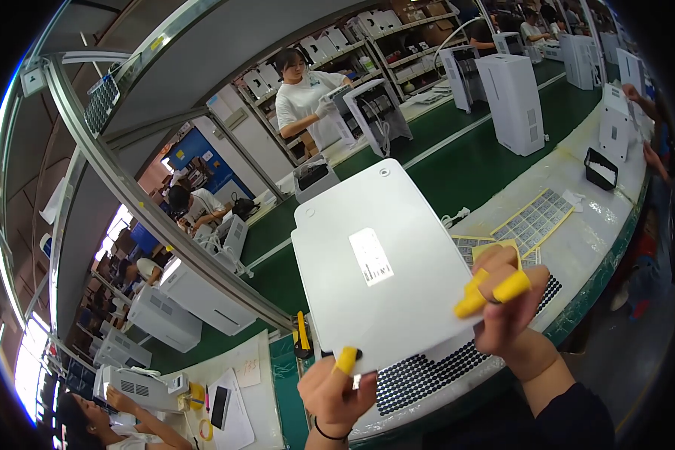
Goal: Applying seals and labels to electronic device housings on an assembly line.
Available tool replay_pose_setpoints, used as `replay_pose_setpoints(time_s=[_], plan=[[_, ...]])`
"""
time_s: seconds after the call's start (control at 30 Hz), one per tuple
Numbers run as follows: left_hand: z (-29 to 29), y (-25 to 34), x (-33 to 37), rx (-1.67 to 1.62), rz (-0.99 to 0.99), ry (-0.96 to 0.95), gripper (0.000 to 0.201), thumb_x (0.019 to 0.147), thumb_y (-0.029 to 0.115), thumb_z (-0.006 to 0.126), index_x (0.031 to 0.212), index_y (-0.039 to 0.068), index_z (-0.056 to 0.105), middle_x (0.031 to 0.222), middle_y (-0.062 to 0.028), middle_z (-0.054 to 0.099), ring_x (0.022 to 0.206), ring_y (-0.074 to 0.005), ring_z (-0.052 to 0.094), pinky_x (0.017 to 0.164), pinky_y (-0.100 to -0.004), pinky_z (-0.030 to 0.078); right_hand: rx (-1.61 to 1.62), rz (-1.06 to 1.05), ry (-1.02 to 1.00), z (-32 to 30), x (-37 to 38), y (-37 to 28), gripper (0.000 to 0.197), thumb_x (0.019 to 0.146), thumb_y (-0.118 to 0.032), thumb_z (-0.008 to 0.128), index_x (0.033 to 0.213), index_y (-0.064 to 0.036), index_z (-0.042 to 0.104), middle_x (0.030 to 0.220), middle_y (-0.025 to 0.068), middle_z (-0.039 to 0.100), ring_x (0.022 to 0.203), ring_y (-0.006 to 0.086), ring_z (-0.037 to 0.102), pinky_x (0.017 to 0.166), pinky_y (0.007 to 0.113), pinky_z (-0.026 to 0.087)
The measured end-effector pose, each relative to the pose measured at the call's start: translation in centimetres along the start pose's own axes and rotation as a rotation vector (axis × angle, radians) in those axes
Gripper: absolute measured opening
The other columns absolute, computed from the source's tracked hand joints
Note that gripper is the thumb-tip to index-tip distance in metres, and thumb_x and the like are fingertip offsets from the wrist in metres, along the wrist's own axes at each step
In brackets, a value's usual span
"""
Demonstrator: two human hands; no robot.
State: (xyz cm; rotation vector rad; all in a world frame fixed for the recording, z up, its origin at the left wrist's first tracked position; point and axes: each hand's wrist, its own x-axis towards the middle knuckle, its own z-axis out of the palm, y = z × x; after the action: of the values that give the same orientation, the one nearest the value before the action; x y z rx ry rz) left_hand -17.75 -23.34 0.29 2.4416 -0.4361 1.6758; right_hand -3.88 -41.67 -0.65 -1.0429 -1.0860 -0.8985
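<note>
A flat white panel (337,292) with rounded corners tilts in front of me above the bench; it has a shiny rectangular sticker and a small round hole near its far corner. At the panel's near left corner my left hand (334,396) is closed, with a yellow finger cot on one finger and a small black spot at that fingertip. My right hand (508,319), slightly blurred, curls over the near right edge with several yellow finger cots; a small dark spot shows among its fingers. Partly hidden beneath the panel lies a sheet of black round pads (420,384).
Yellow-edged label sheets (532,221) lie right of the panel. A black-and-yellow cutter (301,337) is at its left. Beyond runs a green conveyor (457,176) carrying white appliance housings (511,105). A metal post (180,240) slants at left. Several co-workers (311,105) work nearby. A black bin (601,169) stands at right.
</note>
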Motion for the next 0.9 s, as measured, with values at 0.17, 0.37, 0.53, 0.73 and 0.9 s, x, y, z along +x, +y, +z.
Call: replay_pose_setpoints(time_s=[0.17,0.37,0.53,0.73,0.9], plan=[[-4.7,2.7,-3.4,-0.029,-0.145,-0.305,0.045,0.082,0.033,0.073,0.103,-0.002,0.054,0.085,-0.0139,0.061,0.069,-0.0226,0.060,0.069,-0.0332,0.051,-0.040,-0.033,-0.150,-2.3,-0.9,-3.7,0.030,0.095,-0.032,0.050,0.090,-0.0123,0.028,0.075,-0.0034,0.041,0.072,0.0153,0.039,0.071,0.032,0.041],[-5.2,5.0,-2.8,-0.113,0.076,-0.288,0.018,0.080,0.014,0.071,0.084,0.004,0.057,0.068,-0.0045,0.055,0.058,-0.0229,0.054,0.052,-0.0361,0.039,0.125,-0.121,-0.295,-4.6,-1.9,-4.4,0.033,0.093,-0.033,0.059,0.091,-0.0151,0.031,0.075,-0.0079,0.044,0.074,0.0151,0.041,0.075,0.033,0.041],[-6.6,7.6,-4.5,-0.039,0.031,-0.302,0.015,0.081,0.017,0.069,0.080,0.010,0.055,0.073,-0.0034,0.054,0.070,-0.0266,0.058,0.068,-0.0423,0.049,-0.231,0.060,-0.051,-3.3,2.7,-3.5,0.026,0.076,-0.014,0.075,0.092,-0.0087,0.055,0.104,0.0102,0.056,0.100,0.0334,0.051,0.089,0.046,0.044],[-7.1,8.8,-6.9,-0.244,-0.118,-0.445,0.016,0.074,0.014,0.070,0.078,0.018,0.055,0.079,0.0001,0.057,0.079,-0.0256,0.060,0.072,-0.0430,0.048,-0.322,0.112,-0.186,-2.5,7.4,-3.8,0.016,0.077,-0.007,0.071,0.086,-0.0054,0.059,0.101,0.0099,0.060,0.101,0.0277,0.050,0.089,0.036,0.040],[-7.5,8.0,-7.6,-0.251,-0.051,-0.463,0.017,0.074,0.016,0.070,0.075,0.022,0.054,0.078,0.0017,0.057,0.076,-0.0233,0.060,0.070,-0.0415,0.047,-0.289,0.190,-0.335,-2.4,8.8,-4.3,0.015,0.075,-0.011,0.069,0.082,-0.0052,0.058,0.096,0.0087,0.059,0.100,0.0272,0.051,0.093,0.038,0.039]])
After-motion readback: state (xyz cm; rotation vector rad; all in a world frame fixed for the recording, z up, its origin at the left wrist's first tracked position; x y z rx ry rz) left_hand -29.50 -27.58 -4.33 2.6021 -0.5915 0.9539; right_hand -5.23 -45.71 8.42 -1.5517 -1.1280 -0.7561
